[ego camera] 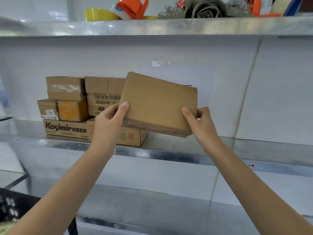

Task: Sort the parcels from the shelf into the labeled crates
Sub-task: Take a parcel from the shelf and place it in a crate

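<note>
A flat brown cardboard parcel (159,102) is held tilted in front of the middle metal shelf (169,146). My left hand (108,121) grips its lower left edge, thumb on the front face. My right hand (199,122) grips its lower right corner. Behind and to the left, several more cardboard parcels (67,99) stand stacked on the shelf, among them a "Kasimir" box (66,129) at the bottom and a box with printed characters (103,99).
The top shelf (152,26) carries orange tape dispensers (133,5), a yellow tape roll (100,14) and a grey bundle (206,9). A lower shelf (152,200) lies below. A black crate (11,207) shows at the lower left. White wall panels back the shelves.
</note>
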Tool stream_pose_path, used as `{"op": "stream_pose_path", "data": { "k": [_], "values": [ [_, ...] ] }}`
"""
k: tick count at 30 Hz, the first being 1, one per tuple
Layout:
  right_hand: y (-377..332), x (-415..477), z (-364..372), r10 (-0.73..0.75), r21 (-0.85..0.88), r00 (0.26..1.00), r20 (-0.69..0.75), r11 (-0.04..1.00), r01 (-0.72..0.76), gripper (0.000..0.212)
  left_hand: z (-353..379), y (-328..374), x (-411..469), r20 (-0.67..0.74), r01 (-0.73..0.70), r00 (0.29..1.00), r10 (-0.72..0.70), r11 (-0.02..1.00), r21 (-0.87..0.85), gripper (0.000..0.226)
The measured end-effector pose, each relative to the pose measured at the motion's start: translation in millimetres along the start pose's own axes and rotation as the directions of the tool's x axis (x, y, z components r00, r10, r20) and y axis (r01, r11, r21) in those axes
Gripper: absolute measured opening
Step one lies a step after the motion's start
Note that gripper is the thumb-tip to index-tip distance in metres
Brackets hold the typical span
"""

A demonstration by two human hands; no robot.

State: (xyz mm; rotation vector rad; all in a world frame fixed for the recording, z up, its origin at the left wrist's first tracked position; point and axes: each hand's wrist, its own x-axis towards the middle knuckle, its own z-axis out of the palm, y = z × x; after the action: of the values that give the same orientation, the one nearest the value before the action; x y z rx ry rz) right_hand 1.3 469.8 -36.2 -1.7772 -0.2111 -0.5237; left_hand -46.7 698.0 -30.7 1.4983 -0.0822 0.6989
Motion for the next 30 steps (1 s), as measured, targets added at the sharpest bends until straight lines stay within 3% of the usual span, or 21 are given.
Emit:
{"op": "stream_pose_path", "data": {
  "k": [6,11,16,20,26,30],
  "values": [
    [-8,-18,48,-0.088,0.069,0.990,0.114,0.994,0.081,0.045,-55,-12,-25,-0.117,0.010,0.993,-0.015,0.999,-0.044,0.008],
    [-12,-37,98,-0.192,0.131,0.944,0.270,0.978,0.161,0.018,-108,-21,-48,-0.315,-0.018,0.949,0.013,1.000,-0.011,0.019],
    [2,-67,153,-0.228,0.246,0.881,0.414,0.960,0.133,0.039,-161,-38,-88,-0.444,0.033,0.896,0.012,0.995,0.093,0.020],
    [21,-96,199,-0.201,0.281,0.789,0.580,0.959,0.038,0.034,-199,-58,-131,-0.575,0.123,0.818,-0.008,0.979,0.162,0.023],
    [38,-149,261,-0.143,0.255,0.640,0.755,0.963,-0.086,0.052,-250,-69,-192,-0.700,0.265,0.714,0.011,0.921,0.284,0.026],
    [36,-188,289,-0.153,0.256,0.526,0.837,0.958,-0.129,0.043,-281,-66,-236,-0.800,0.337,0.600,0.015,0.902,0.270,0.035]
  ]
}}
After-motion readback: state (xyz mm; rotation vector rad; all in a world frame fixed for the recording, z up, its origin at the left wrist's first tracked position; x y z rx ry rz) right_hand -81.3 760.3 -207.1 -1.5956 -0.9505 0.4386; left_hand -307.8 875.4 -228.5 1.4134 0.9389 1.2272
